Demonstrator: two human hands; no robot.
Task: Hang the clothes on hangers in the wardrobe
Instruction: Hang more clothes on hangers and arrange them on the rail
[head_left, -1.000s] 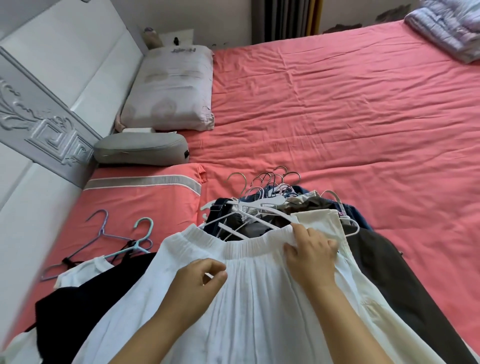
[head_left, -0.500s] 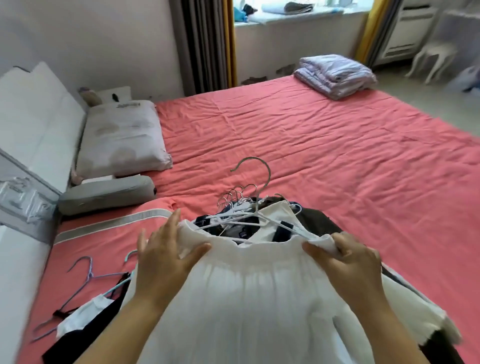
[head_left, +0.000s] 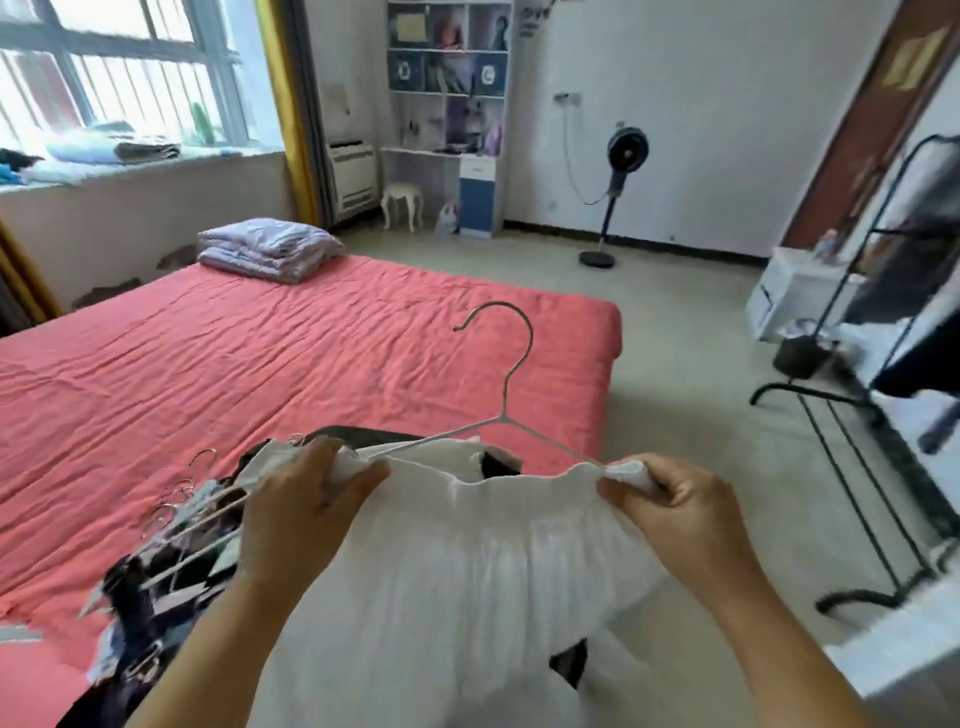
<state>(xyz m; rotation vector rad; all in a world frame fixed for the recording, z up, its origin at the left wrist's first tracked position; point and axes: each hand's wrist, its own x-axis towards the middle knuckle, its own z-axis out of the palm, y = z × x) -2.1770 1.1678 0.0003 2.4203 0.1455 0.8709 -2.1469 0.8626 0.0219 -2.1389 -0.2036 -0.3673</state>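
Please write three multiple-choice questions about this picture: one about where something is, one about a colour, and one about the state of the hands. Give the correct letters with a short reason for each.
1. Where does the folded striped quilt lie?
A. on the far corner of the bed
B. on the floor by the fan
C. on the windowsill

2. What colour is the bed sheet?
A. blue
B. coral pink
C. grey

3. What are the hands doing with the white garment?
A. both rest flat on the bed
B. only one touches it
C. each holds one end of its waistband

Key:
1 A: it sits on the sheet's far corner, near the window wall.
2 B: the sheet is coral pink.
3 C: the left hand and right hand each have a grip on one waistband end, with the wire hanger between them.
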